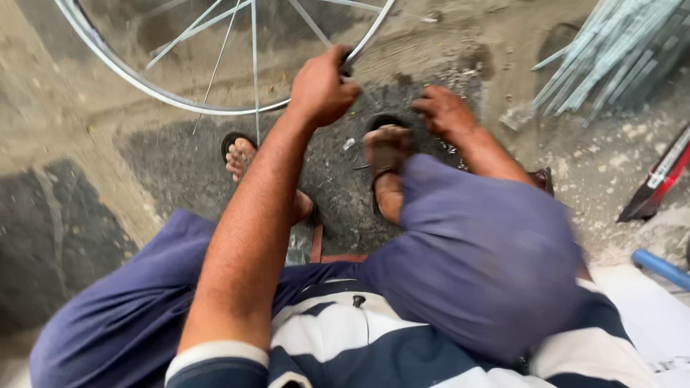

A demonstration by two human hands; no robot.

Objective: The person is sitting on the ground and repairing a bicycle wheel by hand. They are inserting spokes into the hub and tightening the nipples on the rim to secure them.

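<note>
Left hand [321, 88] closed around the bicycle wheel rim [118, 68], fingers curled over the rim's lower right arc, thumb side toward the camera. Rim silver, held tilted above the floor [65, 144], most of it cut off by the top frame edge; thin spokes [254, 65] running inward from the rim, one loose-looking spoke end hanging below the rim line. Right hand [444, 111] down low by the floor, just right of the right foot, fingers bent and pointed at small metal bits [460, 75] scattered on the dark patch; grip state hard to tell, blurred, nothing clearly held. Both feet in dark sandals [233, 140] on the floor between the two hands and the knees. Knees in blue-purple trousers [481, 251] spread wide, striped navy-and-white shirt [338, 338] at the bottom edge. Bundle of pale metal rods [611, 50] lying at the floor's far right corner, well apart from the right hand. Red-and-black tool [661, 179] at the right edge, blue pipe [661, 267] just below it.
</note>
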